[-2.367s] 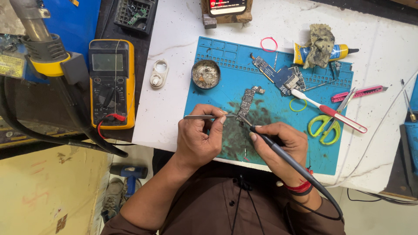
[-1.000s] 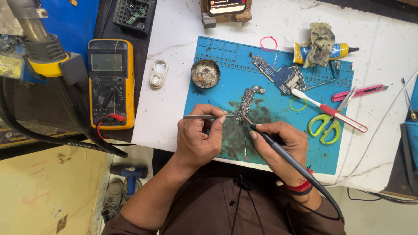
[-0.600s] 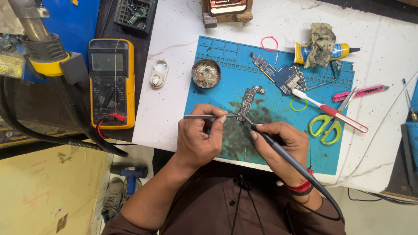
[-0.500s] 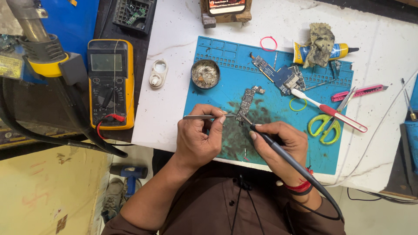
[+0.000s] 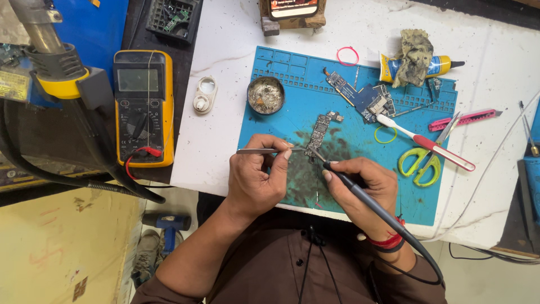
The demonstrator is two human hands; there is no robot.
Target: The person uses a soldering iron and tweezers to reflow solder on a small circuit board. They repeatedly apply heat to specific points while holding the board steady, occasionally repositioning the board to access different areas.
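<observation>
1. Circuit board (image 5: 319,130): a narrow grey board lying on the blue work mat (image 5: 281,73), near the mat's centre, beside a dark stained patch. It is not clamped; only the tweezers steady it.
2. Risk, board shift: judged from the loose placement, sideways pressure from either tool could slide the board and pull the tip off its joint.
3. Risk, heat: the soldering iron (image 5: 360,191) tip meets the board's lower end. A long dwell could likely lift a pad or scorch nearby parts.
4. Risk, clutter: a toothbrush (image 5: 422,142), green scissors (image 5: 417,164) and a second blue board (image 5: 365,98) lie close on the right. The iron's cable could snag them.
5. Right hand (image 5: 365,188): closed in a pen grip around the iron's dark handle, fingers curled tight, heel of the hand resting on the mat.
6. Left hand (image 5: 256,180): thumb and forefinger pinched on the metal tweezers (image 5: 270,151), other fingers folded under. The tweezer points reach the board's lower edge, just beside the iron tip.
</observation>
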